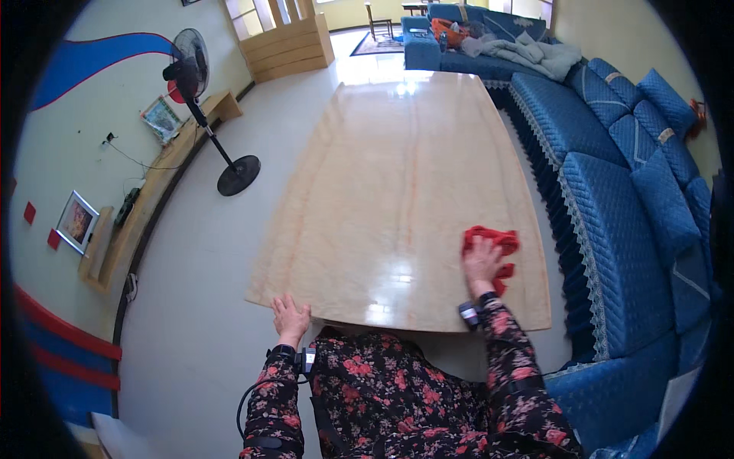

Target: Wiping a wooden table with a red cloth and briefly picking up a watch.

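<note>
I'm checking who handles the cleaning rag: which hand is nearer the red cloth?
Right. The right hand lies flat on the red cloth, while the left hand rests apart on the table near edge.

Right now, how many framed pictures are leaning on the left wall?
2. One framed picture stands low at the left on the wooden ledge. The other framed picture stands further along it, near the fan. More may be hidden out of frame.

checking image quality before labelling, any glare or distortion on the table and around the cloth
Head view: bright glare patches on the glossy table, at its far end and near the front edge beside the right hand; fisheye bends the table edges and sofa; black vignette at the corners; the red cloth stays sharp.
</note>
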The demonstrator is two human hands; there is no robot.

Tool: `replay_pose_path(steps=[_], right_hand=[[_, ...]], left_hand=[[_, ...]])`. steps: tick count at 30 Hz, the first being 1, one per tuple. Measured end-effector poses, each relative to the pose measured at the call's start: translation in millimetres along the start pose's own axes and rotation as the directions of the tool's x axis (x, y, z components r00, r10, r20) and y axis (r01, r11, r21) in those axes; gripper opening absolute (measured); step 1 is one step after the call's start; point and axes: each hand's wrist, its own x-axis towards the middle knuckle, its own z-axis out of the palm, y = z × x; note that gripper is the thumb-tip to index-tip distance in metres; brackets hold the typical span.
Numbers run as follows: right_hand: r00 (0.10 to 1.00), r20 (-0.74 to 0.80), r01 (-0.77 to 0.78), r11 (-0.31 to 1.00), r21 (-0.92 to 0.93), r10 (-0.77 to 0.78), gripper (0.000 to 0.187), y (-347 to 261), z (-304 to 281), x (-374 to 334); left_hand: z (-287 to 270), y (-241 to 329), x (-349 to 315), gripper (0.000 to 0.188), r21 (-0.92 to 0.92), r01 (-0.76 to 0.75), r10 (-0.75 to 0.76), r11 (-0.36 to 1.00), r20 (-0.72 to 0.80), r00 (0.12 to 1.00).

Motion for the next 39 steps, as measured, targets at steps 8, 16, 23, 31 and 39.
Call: replay_pose_path(steps=[8,16,23,31,39], right_hand=[[0.422,-0.119,0.748,0.271,0.605,-0.899,0.045,-181,-62,-125],[0.702,-0.230,0.704,0.609,0.365,-0.674,0.025,9,-63,-35],[0.989,-0.036,0.144,0.988,0.058,-0.142,0.027,-60,23,50],[0.244,-0.145,0.787,0.108,0.608,-0.959,0.047,-147,-64,-121],[0.778,-0.111,0.620,0.730,0.287,-0.618,0.046,-13,-22,-17]], left_hand=[[5,-6,-13,0.078,0.000,-0.021,0.021,1.000,0.023,1.000],[10,-23,0,0.077,0.093,-0.165,0.175,0.982,-0.117,0.978],[-7,12,9,0.078,0.018,-0.139,0.138,0.990,0.025,0.990],[-9,-7,-2,0.077,0.073,-0.064,0.052,0.995,0.156,0.986],[8,-14,-2,0.076,0.071,-0.120,0.119,0.990,0.008,0.993]])
